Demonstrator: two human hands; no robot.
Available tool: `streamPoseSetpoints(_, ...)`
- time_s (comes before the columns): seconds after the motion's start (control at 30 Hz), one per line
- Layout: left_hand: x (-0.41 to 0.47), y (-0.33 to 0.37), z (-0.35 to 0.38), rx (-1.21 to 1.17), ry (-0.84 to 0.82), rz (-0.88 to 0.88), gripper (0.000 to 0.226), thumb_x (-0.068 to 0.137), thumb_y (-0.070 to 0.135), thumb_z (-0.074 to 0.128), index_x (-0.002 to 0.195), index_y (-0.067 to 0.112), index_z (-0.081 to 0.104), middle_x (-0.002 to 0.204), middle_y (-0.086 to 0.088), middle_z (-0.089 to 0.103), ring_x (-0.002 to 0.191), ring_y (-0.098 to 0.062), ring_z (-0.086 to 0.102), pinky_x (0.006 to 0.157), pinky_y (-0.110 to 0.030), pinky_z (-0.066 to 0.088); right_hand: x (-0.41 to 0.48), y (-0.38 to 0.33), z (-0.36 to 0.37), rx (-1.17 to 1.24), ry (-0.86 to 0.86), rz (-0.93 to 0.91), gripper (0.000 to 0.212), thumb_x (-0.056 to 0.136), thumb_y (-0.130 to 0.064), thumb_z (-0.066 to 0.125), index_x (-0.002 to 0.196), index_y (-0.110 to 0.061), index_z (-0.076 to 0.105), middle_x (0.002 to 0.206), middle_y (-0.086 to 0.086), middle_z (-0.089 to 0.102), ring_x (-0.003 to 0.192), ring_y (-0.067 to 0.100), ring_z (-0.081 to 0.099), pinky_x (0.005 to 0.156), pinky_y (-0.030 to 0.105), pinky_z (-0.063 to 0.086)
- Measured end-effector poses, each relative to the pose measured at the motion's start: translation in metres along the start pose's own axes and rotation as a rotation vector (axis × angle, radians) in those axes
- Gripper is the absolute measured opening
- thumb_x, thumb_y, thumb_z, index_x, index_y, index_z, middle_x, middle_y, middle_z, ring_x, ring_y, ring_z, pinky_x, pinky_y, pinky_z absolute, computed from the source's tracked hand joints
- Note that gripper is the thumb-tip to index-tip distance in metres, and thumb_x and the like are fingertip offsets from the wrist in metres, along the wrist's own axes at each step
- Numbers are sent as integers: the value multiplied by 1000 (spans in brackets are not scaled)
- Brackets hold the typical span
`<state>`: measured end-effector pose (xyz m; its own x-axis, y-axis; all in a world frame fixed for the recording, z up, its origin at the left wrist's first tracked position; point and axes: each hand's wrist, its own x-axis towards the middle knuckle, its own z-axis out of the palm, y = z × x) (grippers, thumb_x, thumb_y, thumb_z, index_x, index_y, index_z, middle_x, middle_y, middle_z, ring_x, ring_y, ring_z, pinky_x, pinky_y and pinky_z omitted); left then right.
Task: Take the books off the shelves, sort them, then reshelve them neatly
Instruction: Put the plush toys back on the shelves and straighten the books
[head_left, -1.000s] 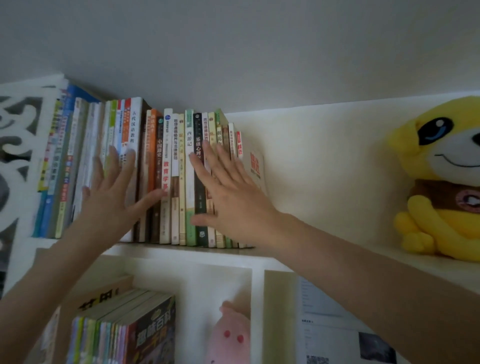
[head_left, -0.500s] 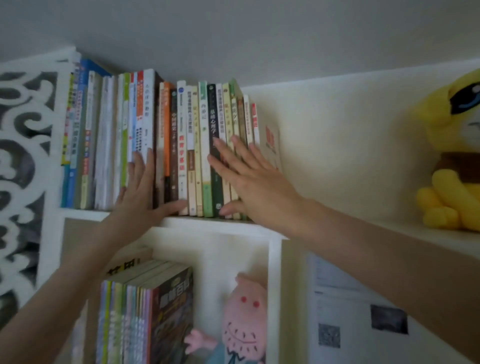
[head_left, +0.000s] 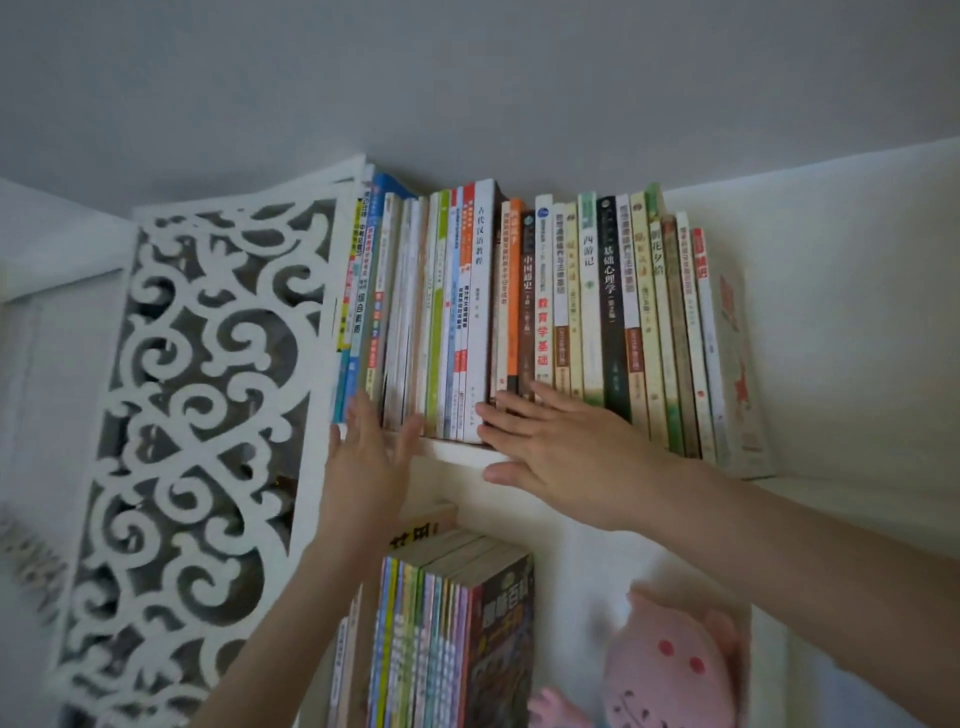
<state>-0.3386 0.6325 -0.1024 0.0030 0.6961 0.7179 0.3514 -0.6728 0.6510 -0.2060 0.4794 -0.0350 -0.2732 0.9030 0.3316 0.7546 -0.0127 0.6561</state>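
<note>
Head view, looking up at a white bookcase. A row of upright paperback books (head_left: 545, 312) fills the upper shelf (head_left: 457, 449) across the centre of the frame. Their thin, glossy spines are white, orange, green, cream and black and carry printed characters. The outermost book, toward 3 o'clock, leans against its neighbours.

The left hand (head_left: 363, 467) reaches up at about 8 o'clock from centre. Its grip is spread, fingers straight, with the fingertips against the bottom of the leftmost spines; it is slightly blurred. The right hand (head_left: 566, 447) lies flat just below centre. Its grip is also spread, with the fingertips resting on the lower ends of the middle spines and the thumb below the shelf's front edge.

At 9 o'clock stands a white side panel (head_left: 197, 415) cut through with curling scrollwork. At 6 o'clock, in the compartment below, stands a second row of books (head_left: 447, 639) with colourful striped spines. A soft pink plush toy (head_left: 670, 670), rounded and dotted, sits at 5 o'clock.
</note>
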Motion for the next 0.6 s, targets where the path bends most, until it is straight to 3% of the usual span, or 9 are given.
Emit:
streamPoseSetpoints(0.1,-2,-7,-10,132,40,9,50,102,38,24,148,20,28,158,0,18,146,-28,6,116,-39,11,3,-5,0,-32,41,8,89,82,-63,-12,153,-18,16,161,-2,4,149,14,-1,118,34,-12)
streamPoseSetpoints(0.17,-1,-10,-20,118,19,-30,48,102,39,26,145,21,35,155,3,26,145,-28,13,114,-41,17,4,-9,-2,-61,67,4,77,92,-60,-4,152,-17,20,161,1,9,149,17,3,119,35,-10)
streamPoseSetpoints(0.23,5,-8,-30,153,-3,2,52,99,45,31,142,18,39,149,-5,40,138,-31,32,109,-43,30,7,-14,-8,-19,87,-2,65,99,-54,8,152,-18,22,161,1,13,149,16,3,119,34,-9)
streamPoseSetpoints(0.3,11,-9,-36,122,27,22,61,96,51,35,147,18,33,143,-7,47,132,-29,42,106,-42,37,16,-19,-15,26,97,-36,62,100,-53,12,153,-22,17,161,-2,6,149,14,-6,119,35,-11)
streamPoseSetpoints(0.43,10,-7,-29,67,-13,-25,63,99,43,36,152,18,11,153,-13,29,138,-32,32,111,-44,29,51,-24,-12,-21,60,-56,61,101,-52,11,154,-22,8,161,0,-7,148,17,-12,116,37,-16)
streamPoseSetpoints(0.5,7,-8,-21,131,-36,30,58,101,35,34,151,14,12,157,-12,19,141,-32,28,114,-45,25,63,-23,-3,-80,45,-24,59,102,-50,11,154,-20,11,162,3,-4,148,19,-10,115,39,-16)
streamPoseSetpoints(0.6,14,-11,-25,114,-22,40,53,103,29,32,150,11,18,156,-10,21,142,-29,25,115,-46,22,68,-22,4,-113,42,-4,58,103,-47,12,153,-18,13,162,4,-2,149,21,-8,117,40,-13)
